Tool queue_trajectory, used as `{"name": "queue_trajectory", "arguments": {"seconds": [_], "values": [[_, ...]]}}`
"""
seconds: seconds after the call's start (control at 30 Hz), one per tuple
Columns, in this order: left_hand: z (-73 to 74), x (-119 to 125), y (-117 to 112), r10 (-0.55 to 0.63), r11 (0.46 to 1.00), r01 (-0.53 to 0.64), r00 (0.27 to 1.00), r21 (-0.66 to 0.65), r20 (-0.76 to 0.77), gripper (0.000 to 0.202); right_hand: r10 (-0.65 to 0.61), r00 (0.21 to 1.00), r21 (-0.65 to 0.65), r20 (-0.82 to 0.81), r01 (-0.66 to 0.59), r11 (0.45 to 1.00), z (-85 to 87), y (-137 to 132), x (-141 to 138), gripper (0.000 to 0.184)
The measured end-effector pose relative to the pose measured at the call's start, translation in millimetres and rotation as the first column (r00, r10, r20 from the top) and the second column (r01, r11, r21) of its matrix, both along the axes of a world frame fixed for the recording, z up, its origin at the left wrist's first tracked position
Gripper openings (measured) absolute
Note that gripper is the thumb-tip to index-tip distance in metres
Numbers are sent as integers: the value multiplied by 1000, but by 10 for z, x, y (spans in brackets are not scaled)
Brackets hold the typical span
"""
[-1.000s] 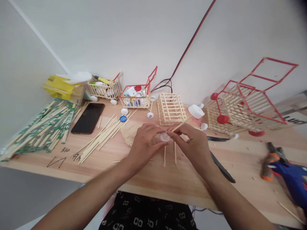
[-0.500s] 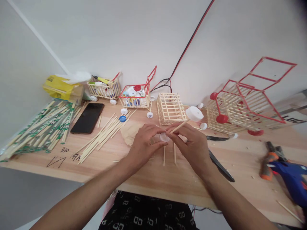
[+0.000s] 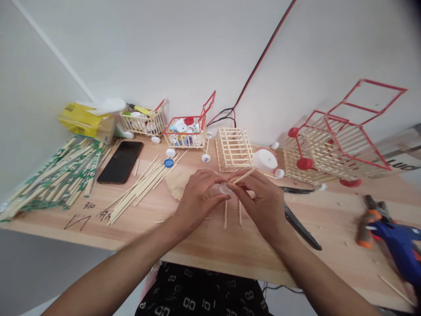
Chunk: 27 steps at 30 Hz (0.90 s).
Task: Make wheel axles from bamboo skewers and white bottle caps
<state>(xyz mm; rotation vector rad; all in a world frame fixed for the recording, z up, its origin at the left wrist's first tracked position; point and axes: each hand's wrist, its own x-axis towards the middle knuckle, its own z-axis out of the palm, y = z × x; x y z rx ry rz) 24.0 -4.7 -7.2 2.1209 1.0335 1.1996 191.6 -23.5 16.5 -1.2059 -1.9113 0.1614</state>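
Above the table's middle, my left hand (image 3: 200, 193) is closed, its thumb and fingers pinching a small white bottle cap (image 3: 225, 188). My right hand (image 3: 259, 195) is closed on a thin wooden stick (image 3: 244, 175), whose near end meets that cap; its far end points up and right. Just beyond this far end is a larger white cap (image 3: 265, 159), apart from the stick or barely touching; I cannot tell which. Below my hands, two wooden sticks (image 3: 240, 213) lie on the table. An openwork stick basket (image 3: 234, 149) stands behind my hands.
Loose sticks (image 3: 141, 188), a phone (image 3: 120, 162) and bagged chopsticks (image 3: 55, 175) lie left. Small stick carts (image 3: 186, 134) line the wall. Right are larger red-trimmed carts (image 3: 332, 140), scissors (image 3: 301, 228), pliers (image 3: 368, 224) and a blue glue gun (image 3: 397, 245).
The larger white cap was on the stick's far end; now it is off and slightly lower, and the stick's bare end shows. Both hands stay nearly where they were.
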Motion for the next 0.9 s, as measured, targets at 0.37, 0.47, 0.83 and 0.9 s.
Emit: {"name": "queue_trajectory", "arguments": {"seconds": [0.37, 0.47, 0.83, 0.9], "values": [[-26, 2, 3, 17, 999, -16, 1000, 36, -18, 28, -15, 999, -2, 29, 15, 1000, 1, -4, 2, 12], [-20, 4, -1, 18, 999, -17, 1000, 35, -22, 29, -17, 1000, 6, 26, 16, 1000, 0, 0, 0, 12], [25, 1, -1, 14, 1000, -14, 1000, 0, -27, 50, -62, 969, -259, -239, -2, 966, -47, 57, 44, 17], [55, 6, -16, 41, 998, -42, 999, -44, -21, 57, -84, 947, -330, -310, -24, 944, -61, 86, 62, 21]]}}
